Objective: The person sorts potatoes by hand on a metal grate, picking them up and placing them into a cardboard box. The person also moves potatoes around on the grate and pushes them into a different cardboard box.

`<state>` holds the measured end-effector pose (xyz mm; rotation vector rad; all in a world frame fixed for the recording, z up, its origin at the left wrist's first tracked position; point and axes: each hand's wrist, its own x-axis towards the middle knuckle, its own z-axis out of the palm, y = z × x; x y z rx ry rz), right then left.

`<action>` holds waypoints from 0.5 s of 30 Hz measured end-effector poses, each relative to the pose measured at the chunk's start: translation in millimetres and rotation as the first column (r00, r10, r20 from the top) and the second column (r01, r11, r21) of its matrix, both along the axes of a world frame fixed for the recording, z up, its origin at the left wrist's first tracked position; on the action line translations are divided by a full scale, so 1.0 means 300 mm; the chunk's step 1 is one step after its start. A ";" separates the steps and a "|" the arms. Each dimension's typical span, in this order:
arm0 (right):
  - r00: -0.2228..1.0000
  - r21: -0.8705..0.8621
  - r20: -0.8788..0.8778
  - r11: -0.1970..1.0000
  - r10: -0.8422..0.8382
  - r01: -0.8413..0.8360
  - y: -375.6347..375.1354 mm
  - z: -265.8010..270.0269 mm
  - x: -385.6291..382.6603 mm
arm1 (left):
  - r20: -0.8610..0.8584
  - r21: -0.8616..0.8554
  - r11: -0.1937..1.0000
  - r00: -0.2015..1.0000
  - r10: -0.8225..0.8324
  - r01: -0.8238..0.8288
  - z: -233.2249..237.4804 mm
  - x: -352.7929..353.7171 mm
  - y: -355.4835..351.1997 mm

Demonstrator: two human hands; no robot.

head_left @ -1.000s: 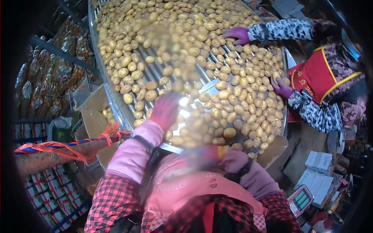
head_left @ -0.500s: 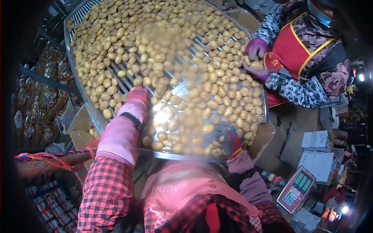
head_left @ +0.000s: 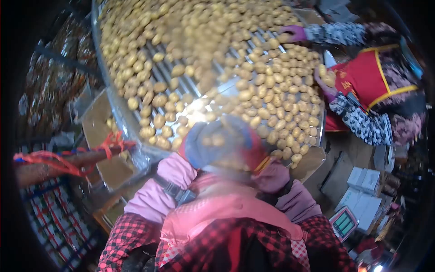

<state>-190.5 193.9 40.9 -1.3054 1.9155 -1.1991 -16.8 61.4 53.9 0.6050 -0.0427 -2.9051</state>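
My left hand [head_left: 195, 143] and my right hand [head_left: 244, 140], in blue-grey and red work gloves, are together at the near edge of the sorting table [head_left: 145, 152]. They form a cup close to my pink apron [head_left: 226, 204]. A few small potatoes [head_left: 218, 140] show between the gloves, blurred by motion and a smear on the lens; the separate fingers are hard to make out. Many loose potatoes [head_left: 290, 109] cover the table beyond, over metal slats [head_left: 165, 75] and a smooth shiny plate.
At the right, a co-worker in a red apron [head_left: 362, 75] reaches over the potatoes with one purple-gloved hand [head_left: 292, 34] and holds potatoes in the other. A cardboard box [head_left: 102, 115], a pole with red string [head_left: 68, 167], white boxes [head_left: 358, 204] and a scale [head_left: 343, 224] surround the table.
My left hand has come back from among the potatoes and my right hand has moved left, so both now meet near my apron. The co-worker's one hand has stretched out over the table.
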 end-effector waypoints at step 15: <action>0.808 -0.299 -0.535 0.950 -0.245 0.091 -0.338 0.078 -0.304 | 0.350 -0.565 0.823 0.884 0.310 -0.065 -0.044 0.352 0.046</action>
